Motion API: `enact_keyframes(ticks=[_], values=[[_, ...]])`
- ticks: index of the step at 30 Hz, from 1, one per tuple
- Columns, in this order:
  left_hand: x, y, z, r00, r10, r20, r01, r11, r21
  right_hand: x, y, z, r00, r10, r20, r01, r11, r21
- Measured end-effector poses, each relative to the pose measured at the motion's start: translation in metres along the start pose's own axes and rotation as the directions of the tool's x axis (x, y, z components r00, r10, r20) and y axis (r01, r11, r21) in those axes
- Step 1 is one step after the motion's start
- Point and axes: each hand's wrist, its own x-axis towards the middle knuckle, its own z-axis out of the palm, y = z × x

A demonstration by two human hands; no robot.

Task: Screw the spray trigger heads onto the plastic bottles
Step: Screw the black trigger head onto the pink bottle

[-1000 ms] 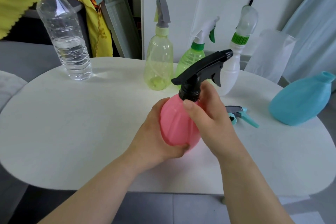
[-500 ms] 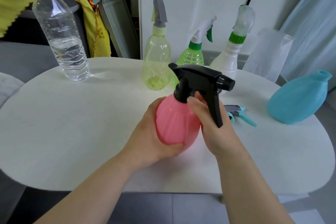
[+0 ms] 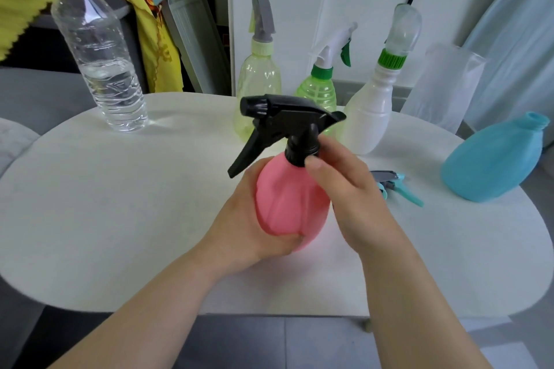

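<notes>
- My left hand (image 3: pixel 248 219) has its grip wrapped round the pink bottle (image 3: pixel 287 201), over the middle of the bench (image 3: pixel 120 204).
- My right hand (image 3: pixel 350 198) has its grip pinched on the collar of the black trigger head (image 3: pixel 284 120), which is seated on the bottle's neck with the nozzle pointing left.
- The blue bottle (image 3: pixel 491 165) stands open-necked at right, with a teal trigger head (image 3: pixel 395 186) lying near it.

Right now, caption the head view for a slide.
Left hand holds pink bottle, right hand grips its black trigger head.
</notes>
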Motion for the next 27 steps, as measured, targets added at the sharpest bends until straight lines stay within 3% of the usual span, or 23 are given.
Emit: enact_keyframes(ticks=[3, 7, 12, 19, 24, 27], values=[[-0.001, -0.001, 0.001, 1.0, -0.009, -0.006, 0.009, 1.0, 0.02, 0.001, 0.003, -0.002, 0.996, -0.005, -0.093, 0.008, 0.999, 0.039], [-0.001, -0.001, 0.001, 1.0, -0.002, -0.015, 0.003, 0.999, 0.044, 0.002, 0.006, 0.01, 0.964, -0.063, -0.257, 0.027, 0.989, -0.142], [-0.001, -0.002, 0.001, 1.0, -0.002, -0.006, 0.002, 1.0, 0.022, 0.001, 0.002, 0.006, 0.996, -0.064, -0.069, 0.067, 0.997, 0.033], [-0.001, -0.003, 0.002, 0.999, 0.001, -0.033, 0.0, 1.0, 0.023, 0.002, 0.011, 0.01, 0.959, -0.057, -0.278, 0.041, 0.997, -0.061], [-0.002, 0.002, 0.002, 1.0, 0.014, -0.013, -0.013, 1.0, 0.024, 0.0, 0.007, 0.003, 0.996, -0.007, -0.085, 0.006, 1.0, -0.017], [-0.002, 0.002, 0.003, 1.0, 0.014, -0.015, -0.014, 0.999, 0.03, 0.001, 0.008, 0.002, 0.99, -0.029, -0.137, 0.023, 0.998, -0.051]])
